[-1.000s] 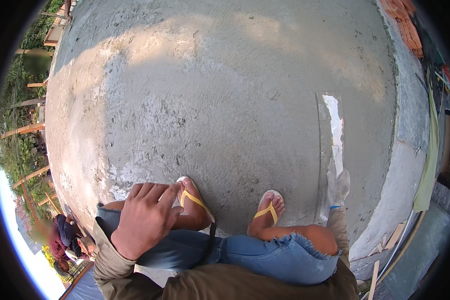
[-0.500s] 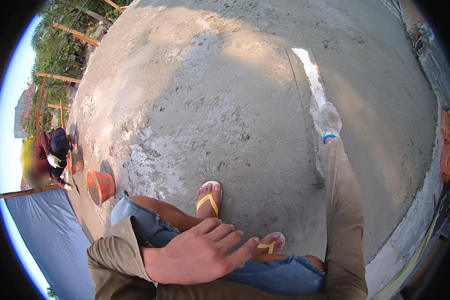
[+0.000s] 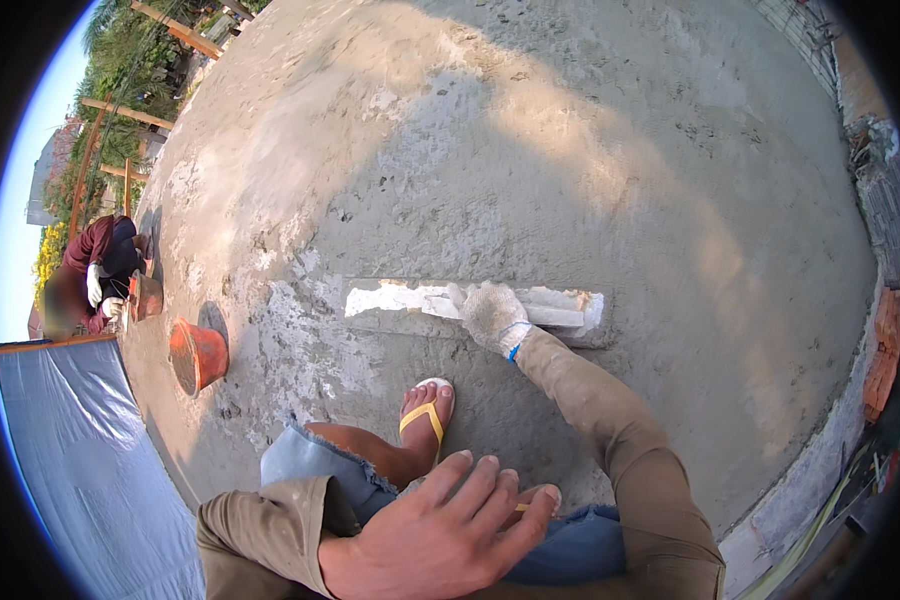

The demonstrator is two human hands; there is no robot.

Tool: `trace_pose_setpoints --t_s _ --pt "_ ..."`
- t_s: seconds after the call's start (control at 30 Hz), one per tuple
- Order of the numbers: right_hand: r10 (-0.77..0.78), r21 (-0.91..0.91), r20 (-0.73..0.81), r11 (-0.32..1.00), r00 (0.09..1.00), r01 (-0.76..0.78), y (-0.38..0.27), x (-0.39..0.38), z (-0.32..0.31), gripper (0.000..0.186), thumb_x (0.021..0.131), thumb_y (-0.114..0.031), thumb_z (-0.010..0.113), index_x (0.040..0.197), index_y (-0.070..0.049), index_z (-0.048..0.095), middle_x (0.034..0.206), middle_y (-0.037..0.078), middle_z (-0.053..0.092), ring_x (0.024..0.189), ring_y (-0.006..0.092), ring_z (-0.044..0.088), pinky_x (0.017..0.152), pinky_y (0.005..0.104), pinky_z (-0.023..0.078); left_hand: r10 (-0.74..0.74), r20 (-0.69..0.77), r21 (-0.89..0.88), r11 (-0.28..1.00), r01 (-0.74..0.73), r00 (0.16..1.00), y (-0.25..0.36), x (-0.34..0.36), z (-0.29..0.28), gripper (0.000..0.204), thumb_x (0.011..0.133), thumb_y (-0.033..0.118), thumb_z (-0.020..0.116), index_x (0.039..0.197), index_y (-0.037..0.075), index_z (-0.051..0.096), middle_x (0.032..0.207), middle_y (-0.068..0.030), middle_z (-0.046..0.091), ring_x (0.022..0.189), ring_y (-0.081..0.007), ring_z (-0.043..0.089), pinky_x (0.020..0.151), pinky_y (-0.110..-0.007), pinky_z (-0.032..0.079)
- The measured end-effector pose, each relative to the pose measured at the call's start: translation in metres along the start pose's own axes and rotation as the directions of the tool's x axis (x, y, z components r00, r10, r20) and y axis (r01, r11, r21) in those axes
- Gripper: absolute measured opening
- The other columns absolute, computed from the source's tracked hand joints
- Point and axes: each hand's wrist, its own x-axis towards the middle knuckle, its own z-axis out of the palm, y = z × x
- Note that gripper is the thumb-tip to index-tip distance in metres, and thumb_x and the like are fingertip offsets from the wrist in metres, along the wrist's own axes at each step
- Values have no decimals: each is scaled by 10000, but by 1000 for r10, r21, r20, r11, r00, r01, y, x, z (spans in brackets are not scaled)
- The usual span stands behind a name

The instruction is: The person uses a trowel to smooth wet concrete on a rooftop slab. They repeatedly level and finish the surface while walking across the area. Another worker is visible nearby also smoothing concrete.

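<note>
My right hand, in a pale knitted glove with a blue cuff edge, is closed around the handle of a long white plastering float. The float lies crosswise on the grey cement surface, ahead of my feet. My bare left hand hovers in front of my lap, its fingers apart and nothing in them. What lies beneath its palm is hidden.
My feet in yellow-strapped sandals stand on the cement. Two orange buckets, the nearer one tipped, lie left. Another person with white gloves bends there. A blue sheet hangs lower left; bricks line the right edge.
My right hand has swung the float from the right, where it pointed away from me, to a crosswise position in the middle. My left hand stays near my lap.
</note>
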Motion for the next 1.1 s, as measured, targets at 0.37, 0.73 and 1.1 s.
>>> trace_pose_setpoints --t_s 0.37,0.73,1.1 --pt "532 94 -260 844 806 -528 122 213 -58 370 1014 -262 548 1371 -185 603 1083 189 758 1018 397 748 791 548 605 -339 26 112 936 334 940 4 -34 -23 452 974 234 587 1407 104 597 1212 -172 680 1152 -359 667 985 -528 533" --pt "866 144 -144 496 478 -856 241 73 -89 663 952 -394 686 1540 -267 407 1165 227 734 1119 441 706 904 557 559 -332 7 -50 942 332 943 -50 -33 -19 427 950 266 640 1307 30 639 967 -133 670 887 -294 655 796 -437 507" --pt "995 373 -93 4 -33 -928 113 -201 -111 537 862 -390 790 1167 8 599 1136 253 712 1079 443 698 916 518 556 -426 484 -98 842 531 765 -67 -62 82 277 870 294 671 1035 71 676 802 -111 742 804 -284 755 675 -467 540"
